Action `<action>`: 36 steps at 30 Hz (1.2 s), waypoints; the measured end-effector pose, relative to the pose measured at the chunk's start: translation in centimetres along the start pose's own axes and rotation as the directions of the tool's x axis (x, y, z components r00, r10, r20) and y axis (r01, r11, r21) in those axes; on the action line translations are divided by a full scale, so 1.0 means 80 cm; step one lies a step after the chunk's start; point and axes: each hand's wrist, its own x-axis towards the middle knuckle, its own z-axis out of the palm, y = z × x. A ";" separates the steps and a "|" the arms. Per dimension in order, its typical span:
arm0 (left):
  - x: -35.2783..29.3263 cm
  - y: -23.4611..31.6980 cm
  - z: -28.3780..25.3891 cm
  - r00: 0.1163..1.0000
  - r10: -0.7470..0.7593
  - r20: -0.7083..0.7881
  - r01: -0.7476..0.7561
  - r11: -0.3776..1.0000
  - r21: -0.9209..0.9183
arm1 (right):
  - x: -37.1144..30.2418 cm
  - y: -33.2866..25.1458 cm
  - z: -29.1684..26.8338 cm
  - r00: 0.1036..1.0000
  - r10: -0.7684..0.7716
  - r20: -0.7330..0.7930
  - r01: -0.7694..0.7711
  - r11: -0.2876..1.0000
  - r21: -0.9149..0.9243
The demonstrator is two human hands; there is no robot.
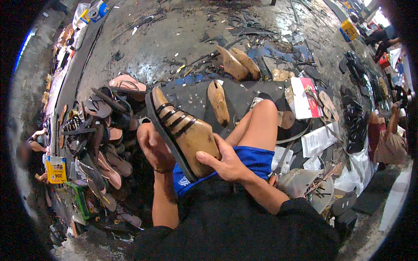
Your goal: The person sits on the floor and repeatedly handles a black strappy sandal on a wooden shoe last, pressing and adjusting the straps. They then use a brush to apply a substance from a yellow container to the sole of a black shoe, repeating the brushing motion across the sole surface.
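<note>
A yellowish-brown shoe last (187, 126) stands tilted over my lap, its toe pointing up and away. Around it sits a sandal with thin dark straps (176, 116) and a thick black sole (163, 130). My right hand (224, 161) is wrapped round the heel end of the last, thumb lying across its side. Close against the sole's left side is my left hand (154, 145), its fingers curled and partly blurred; what they hold, if anything, cannot be made out. Past my knees, another last (218, 103) lies on the dark surface, with a pair of lasts (238, 63) farther off.
Piled sandals (102, 130) crowd my left, beside a yellow box (56, 169) and a green crate (78, 200). To my right are a red-and-white box (303, 98), papers (320, 140) and a clear plastic container (311, 187). Scraps litter the floor. Other people sit at both edges.
</note>
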 end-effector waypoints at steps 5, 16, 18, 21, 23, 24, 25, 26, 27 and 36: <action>0.014 -0.006 0.020 0.993 -0.058 0.105 0.027 0.960 0.278 | 0.007 -0.013 0.000 0.973 -0.215 -0.079 0.114 0.752 -0.649; 0.057 -0.067 0.023 0.974 -0.054 -0.220 0.089 0.984 0.152 | 0.009 -0.046 -0.031 0.944 -0.293 -0.154 0.105 0.706 -0.701; 0.065 -0.063 0.015 0.988 -0.099 -0.117 0.109 0.990 0.085 | 0.012 -0.048 -0.032 0.941 -0.308 -0.141 0.126 0.705 -0.698; 0.061 -0.081 0.039 0.957 -0.030 -0.289 0.075 0.987 0.145 | 0.020 -0.054 -0.041 0.938 -0.290 -0.191 0.070 0.697 -0.714; 0.070 -0.087 0.023 0.964 -0.130 -0.231 0.151 0.986 0.075 | 0.027 -0.049 -0.045 0.928 -0.307 -0.212 0.031 0.631 -0.775; 0.076 -0.077 0.009 0.979 -0.144 -0.143 0.151 0.988 0.041 | 0.023 -0.043 -0.044 0.924 -0.340 -0.177 0.070 0.603 -0.795; 0.081 -0.071 -0.002 0.986 -0.156 -0.052 0.156 0.988 0.007 | 0.020 -0.037 -0.043 0.917 -0.372 -0.141 0.107 0.573 -0.812; 0.081 -0.071 -0.003 0.986 -0.140 -0.088 0.143 0.989 0.028 | 0.018 -0.030 -0.043 0.889 -0.438 -0.134 0.160 0.572 -0.805; 0.078 -0.076 0.000 0.987 -0.114 -0.109 0.123 0.990 0.073 | 0.018 -0.033 -0.046 0.909 -0.388 -0.152 0.128 0.608 -0.784; 0.102 -0.093 -0.063 0.962 0.125 -0.245 -0.006 0.900 0.436 | 0.014 -0.050 -0.033 0.965 -0.222 -0.139 0.038 0.643 -0.765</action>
